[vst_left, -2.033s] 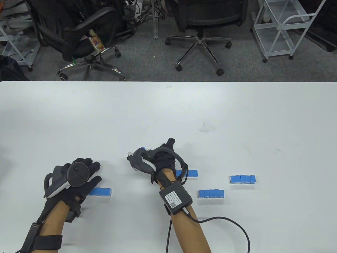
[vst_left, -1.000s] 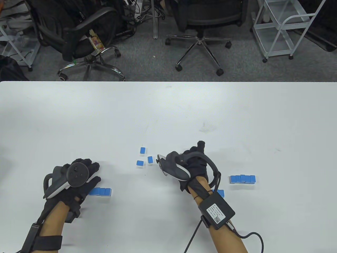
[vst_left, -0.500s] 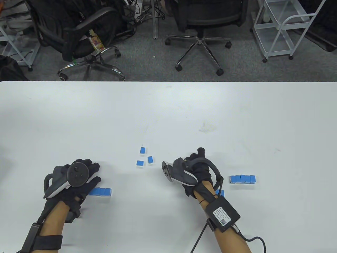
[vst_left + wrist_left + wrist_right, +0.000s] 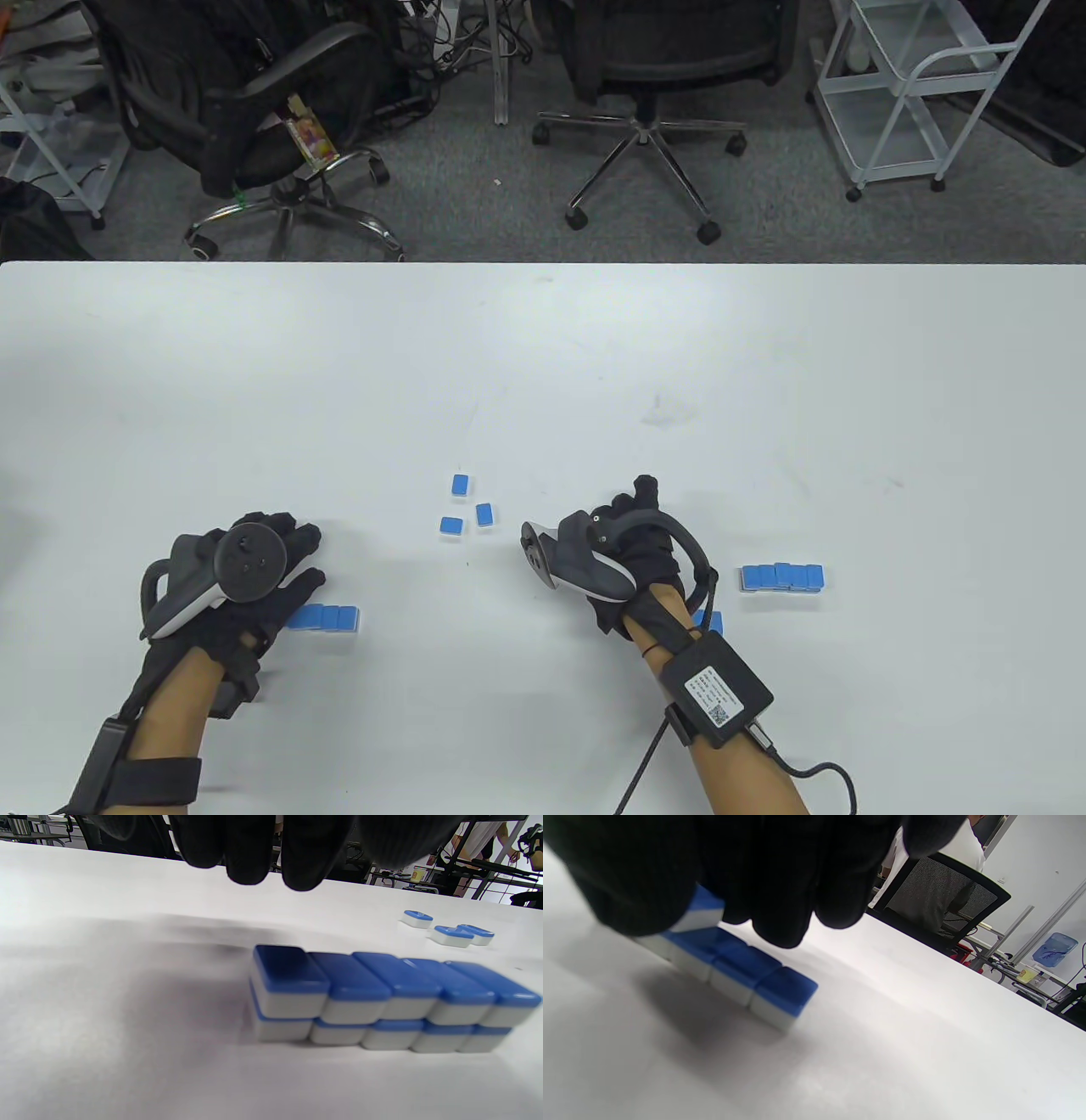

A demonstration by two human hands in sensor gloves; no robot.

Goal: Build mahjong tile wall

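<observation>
A two-layer wall of blue-backed mahjong tiles [image 4: 331, 617] lies at the front left and fills the left wrist view [image 4: 382, 993]. My left hand [image 4: 293, 556] hovers at its left end, with its fingers [image 4: 267, 870] hanging free and touching no tile. My right hand [image 4: 632, 531] covers a single row of tiles [image 4: 755, 980]. Its fingers [image 4: 780, 912] pinch one tile [image 4: 698, 910] at the row's hidden end. Three loose tiles [image 4: 459, 485] lie between the hands.
Another stacked group of tiles [image 4: 780, 577] lies right of my right hand. A further row [image 4: 711, 622] is mostly hidden behind my right wrist. The loose tiles also show far right in the left wrist view [image 4: 452, 933]. Chairs and carts stand beyond the table's far edge.
My right hand moved right from the loose tiles to the single row, uncovering three loose tiles and covering the row, then dropped slightly. My left hand has not moved.
</observation>
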